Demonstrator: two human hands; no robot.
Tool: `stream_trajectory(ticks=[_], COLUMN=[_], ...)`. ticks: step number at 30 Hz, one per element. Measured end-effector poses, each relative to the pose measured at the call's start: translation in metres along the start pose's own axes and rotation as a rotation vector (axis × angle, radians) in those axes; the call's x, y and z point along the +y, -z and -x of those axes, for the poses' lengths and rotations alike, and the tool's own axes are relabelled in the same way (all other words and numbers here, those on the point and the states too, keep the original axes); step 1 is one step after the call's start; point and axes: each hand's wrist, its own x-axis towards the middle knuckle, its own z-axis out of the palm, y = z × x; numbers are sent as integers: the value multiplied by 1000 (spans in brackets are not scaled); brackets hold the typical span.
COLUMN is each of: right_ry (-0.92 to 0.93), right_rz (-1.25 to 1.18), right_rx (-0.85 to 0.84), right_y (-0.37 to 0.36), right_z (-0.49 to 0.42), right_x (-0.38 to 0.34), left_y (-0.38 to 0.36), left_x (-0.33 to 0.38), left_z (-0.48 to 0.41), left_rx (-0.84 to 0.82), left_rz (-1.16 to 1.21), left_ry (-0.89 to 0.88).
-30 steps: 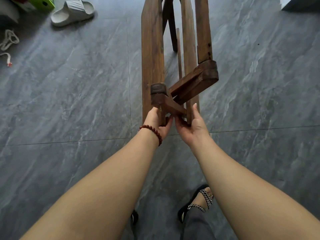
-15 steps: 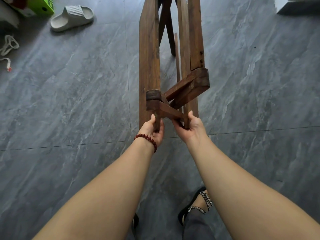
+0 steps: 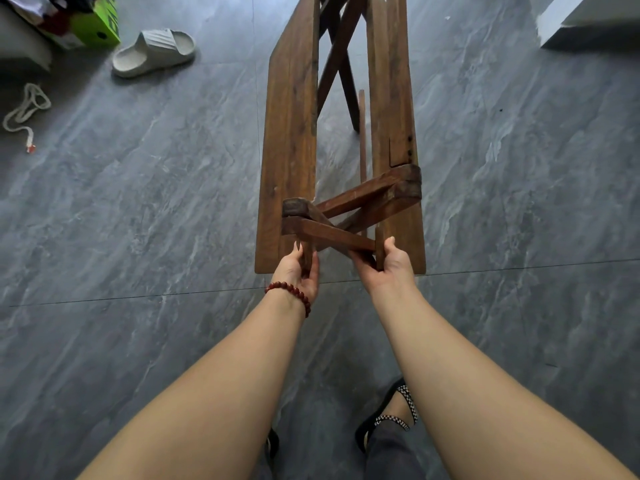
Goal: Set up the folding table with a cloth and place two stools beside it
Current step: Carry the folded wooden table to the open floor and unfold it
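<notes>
**Grip on the folding table point(image 3: 291, 150) at its near end**

The folding table is half folded and stands near the middle of the grey floor point(image 3: 138, 220). Two wood boards hang on edge, with crossed legs between them. The left hand point(image 3: 298, 271) wears a red bead bracelet point(image 3: 291, 292), and its fingers are curled round a leg bar at the near end. The right hand point(image 3: 389, 271) has its fingers curled round the bar beside it. Near the far left corner of the floor lie a pale slipper point(image 3: 154, 51), a green box point(image 3: 95, 24) and a white rope point(image 3: 26, 109).
</notes>
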Motion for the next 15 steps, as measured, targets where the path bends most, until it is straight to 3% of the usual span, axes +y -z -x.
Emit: stream_trajectory(ticks=[15], right_ry=[155], right_rz=[15], right_rx=[139], right_y=[16], right_z=[42], right_x=[-15], left_y=[22], left_x=[13], left_z=[50], left_rx=[18], left_rz=[-67], left_ry=[-32])
